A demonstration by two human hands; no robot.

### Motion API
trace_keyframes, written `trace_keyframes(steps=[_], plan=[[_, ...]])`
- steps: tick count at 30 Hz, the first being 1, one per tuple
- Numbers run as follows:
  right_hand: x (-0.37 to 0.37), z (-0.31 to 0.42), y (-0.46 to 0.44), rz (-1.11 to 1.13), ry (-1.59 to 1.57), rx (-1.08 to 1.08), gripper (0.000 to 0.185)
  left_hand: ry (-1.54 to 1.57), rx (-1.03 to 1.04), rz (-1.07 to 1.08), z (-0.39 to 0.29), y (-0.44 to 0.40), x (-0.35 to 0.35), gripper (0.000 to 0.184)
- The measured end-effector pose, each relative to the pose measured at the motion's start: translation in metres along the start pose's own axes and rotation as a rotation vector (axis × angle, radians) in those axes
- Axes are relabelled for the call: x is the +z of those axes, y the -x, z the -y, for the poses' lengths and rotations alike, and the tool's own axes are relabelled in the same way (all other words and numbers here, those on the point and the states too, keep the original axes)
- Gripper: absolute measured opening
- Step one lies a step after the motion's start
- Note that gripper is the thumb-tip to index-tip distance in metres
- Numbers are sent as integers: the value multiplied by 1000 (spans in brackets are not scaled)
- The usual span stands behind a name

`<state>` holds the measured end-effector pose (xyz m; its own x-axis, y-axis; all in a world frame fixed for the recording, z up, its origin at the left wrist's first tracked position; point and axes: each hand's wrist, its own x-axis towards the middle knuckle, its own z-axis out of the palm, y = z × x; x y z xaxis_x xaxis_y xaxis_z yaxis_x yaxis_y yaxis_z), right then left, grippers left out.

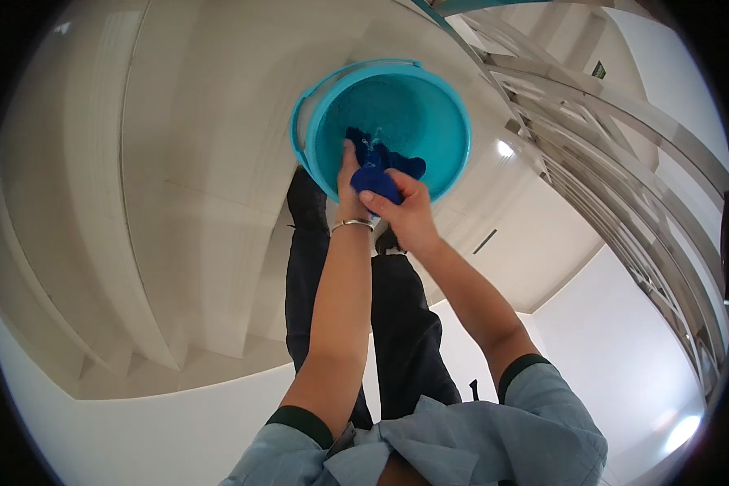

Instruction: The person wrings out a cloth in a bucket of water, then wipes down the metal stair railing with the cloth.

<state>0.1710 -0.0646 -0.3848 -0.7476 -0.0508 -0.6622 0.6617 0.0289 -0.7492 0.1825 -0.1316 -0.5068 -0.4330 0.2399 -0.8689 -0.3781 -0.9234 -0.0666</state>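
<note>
A dark blue cloth (376,182) is bunched between my two hands over the mouth of a turquoise bucket (462,130). My left hand (347,174), with a bracelet at the wrist, grips the cloth from the left side; part of its fingers is hidden behind the folds. My right hand (409,209) pinches the near end of the cloth between thumb and fingers. Loose parts of the cloth spread toward the bucket's inside. Bright streaks like water show on the cloth. The bucket's handle (298,105) lies against its left rim.
Beige stair steps (194,267) go down on the left. A metal railing (624,105) curves along the right. My dark shoe (306,198) stands close to the bucket on the tiled floor (494,211). A white wall (178,437) is at the lower left.
</note>
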Motion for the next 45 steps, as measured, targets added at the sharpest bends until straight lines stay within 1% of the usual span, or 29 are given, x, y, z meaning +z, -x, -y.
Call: trace_keyframes(steps=[1, 2, 3, 4, 5, 6, 8, 10, 12, 16, 18, 19, 20, 22, 23, 25, 26, 29, 32, 34, 35, 36, 37, 38, 40, 41, 42, 44, 45], plan=[[4, -7, -3, -2, 1, 1, 9, -297, 121, 61, 6, -28, -37, 44], [6, -20, -10, -66, 193, -120, 10, -296, 119, 60, 14, -32, -42, 44], [7, -24, -17, -131, 386, -241, 16, -499, 394, 70, 25, -31, -40, 41], [8, -28, -29, -132, 387, -243, 16, -698, 677, 82, 30, -32, -41, 38], [9, -29, -40, -212, 496, -361, 21, 17, 116, 111, 3, -13, -16, 28], [8, -31, -50, -293, 605, -477, 26, 18, 110, 107, -3, 1, 3, 28], [2, -35, -71, -313, 671, -504, 26, 29, 46, -128, -9, 16, 24, 25], [-9, -37, -102, -329, 733, -556, 26, -53, 104, -116, -8, 0, 24, 28], [-25, -42, -121, -342, 902, -424, 22, -285, 274, -208, -5, 2, 29, 31], [-58, -50, -150, -262, 1176, -268, 15, -419, 238, -310, -24, 16, 47, 44], [-66, -53, -160, -272, 1146, -164, 33, -463, 240, -307, -24, 16, 41, 49], [-71, -57, -161, -179, 1101, -220, 46, -508, 238, -298, -23, 15, 38, 54], [-68, -57, -161, -176, 1101, -217, 46, -507, 236, -302, -22, 15, 38, 54], [-60, -58, -160, -21, 1259, -428, 46, -449, 120, -275, -19, 15, 39, 60], [-60, -65, -161, -17, 1257, -425, 46, -449, 120, -280, -19, 16, 39, 60], [-62, -77, -163, 160, 1278, -44, 43, -441, 69, -288, -18, 17, 41, 59], [-60, -75, -162, 158, 1279, -50, 43, -440, 74, -284, -20, 16, 46, 59], [-46, -59, -120, 3, 979, -157, 36, -403, 22, -419, -20, 19, 49, 57], [-24, -16, -61, 45, 759, -236, 34, -274, 37, -257, -20, 5, 35, 58], [-16, 20, -33, 150, 576, -79, 28, -117, 18, -15, -21, 0, 26, 55], [-11, 25, -24, 147, 576, -82, 28, 31, -78, 89, -25, 3, 24, 48], [-5, 27, -18, 143, 472, -193, 26, 30, -80, 91, -19, -3, 19, 48], [0, 27, -16, 137, 368, -301, 27, -61, 59, 118, -11, -9, 13, 45], [3, 21, -18, 133, 370, -300, 27, -152, 199, 145, -4, -13, 9, 41], [4, 4, -29, 62, 614, -400, 27, -149, 167, 103, 2, -11, 12, 40], [4, 0, -38, -5, 669, -296, 29, -146, 142, 63, 3, -9, 14, 39], [1, -9, -52, -4, 668, -298, 29, -142, 120, 27, 3, -9, 18, 38], [-4, -31, -78, -301, 852, -467, 30, -141, 65, -57, 2, -2, 23, 35], [-7, -32, -92, -301, 846, -471, 30, -140, 46, -93, -1, -1, 28, 34]])
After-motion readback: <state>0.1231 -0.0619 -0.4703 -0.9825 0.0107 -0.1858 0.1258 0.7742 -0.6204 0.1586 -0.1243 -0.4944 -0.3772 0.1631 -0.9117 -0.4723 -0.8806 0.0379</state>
